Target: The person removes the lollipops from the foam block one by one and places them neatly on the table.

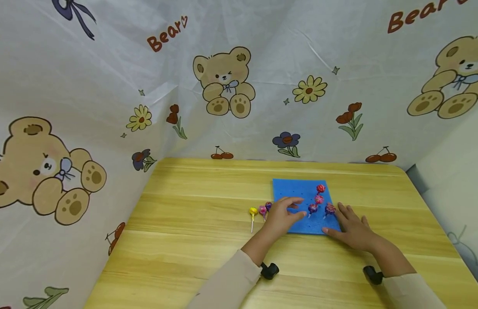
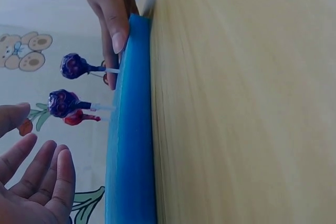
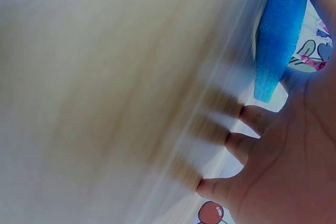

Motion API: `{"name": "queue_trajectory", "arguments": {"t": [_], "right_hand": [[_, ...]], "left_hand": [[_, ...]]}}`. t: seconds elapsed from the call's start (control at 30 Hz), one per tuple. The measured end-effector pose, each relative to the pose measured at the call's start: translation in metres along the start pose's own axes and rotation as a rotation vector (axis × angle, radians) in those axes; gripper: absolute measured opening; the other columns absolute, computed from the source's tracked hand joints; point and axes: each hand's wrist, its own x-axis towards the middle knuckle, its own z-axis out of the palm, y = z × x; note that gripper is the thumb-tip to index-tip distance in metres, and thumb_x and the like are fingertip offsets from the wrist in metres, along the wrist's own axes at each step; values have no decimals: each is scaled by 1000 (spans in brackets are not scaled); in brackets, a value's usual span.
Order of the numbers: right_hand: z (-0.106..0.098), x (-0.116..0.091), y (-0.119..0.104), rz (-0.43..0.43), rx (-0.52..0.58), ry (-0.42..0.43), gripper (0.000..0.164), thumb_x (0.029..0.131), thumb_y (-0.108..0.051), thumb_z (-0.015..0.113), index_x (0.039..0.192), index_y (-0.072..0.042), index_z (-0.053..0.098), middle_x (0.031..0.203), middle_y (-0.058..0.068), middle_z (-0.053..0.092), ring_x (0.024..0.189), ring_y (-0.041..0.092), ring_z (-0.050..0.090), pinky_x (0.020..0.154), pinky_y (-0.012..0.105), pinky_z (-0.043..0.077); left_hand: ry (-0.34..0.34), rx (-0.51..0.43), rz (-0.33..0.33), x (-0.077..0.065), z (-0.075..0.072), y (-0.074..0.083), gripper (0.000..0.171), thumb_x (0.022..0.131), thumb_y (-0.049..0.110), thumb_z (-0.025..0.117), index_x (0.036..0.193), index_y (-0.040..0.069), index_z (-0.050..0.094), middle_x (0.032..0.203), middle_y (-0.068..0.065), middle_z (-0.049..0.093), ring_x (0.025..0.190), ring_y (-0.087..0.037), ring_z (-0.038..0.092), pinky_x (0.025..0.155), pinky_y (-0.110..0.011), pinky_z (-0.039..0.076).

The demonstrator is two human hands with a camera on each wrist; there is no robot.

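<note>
A blue foam board (image 1: 300, 191) lies flat on the table, with several lollipops standing in its right half by their sticks. Among these are a red lollipop (image 1: 321, 188), a pink one (image 1: 319, 199) and a purple one (image 1: 312, 208); another dark purple lollipop (image 1: 330, 209) stands nearer the right edge. Over the board's left part, my left hand (image 1: 281, 216) has its fingers apart and holds nothing. My right hand (image 1: 354, 229) rests at the board's right side, its thumb on the near corner and its fingers spread along the edge and tabletop.
Left of the board, a yellow lollipop (image 1: 253, 211), a pink lollipop (image 1: 263, 210) and a purple lollipop (image 1: 268, 206) lie on the wooden table (image 1: 192, 214), the last two partly behind my left hand. A bear-print cloth (image 1: 258, 128) rises behind the table.
</note>
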Motion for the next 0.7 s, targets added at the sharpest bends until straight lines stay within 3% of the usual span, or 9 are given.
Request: {"name": "queue_trajectory", "arguments": {"t": [0.43,0.7], "right_hand": [[4,2,3,-5,-19,13,96,95,-59,60,154,10,28,162,35,15,148,61,8,103,87,4],[5,3,5,-8,-17,20,96,95,-58,60,154,9,28,162,36,16,148,61,8,102,87,4]], "left_hand": [[16,69,28,7,18,2,39,93,32,75,130,23,69,122,11,67,108,-3,65,79,-16,53],[23,91,31,9,30,-4,44,93,29,75,136,24,65,125,10,68,105,-2,66,81,-17,53]]}}
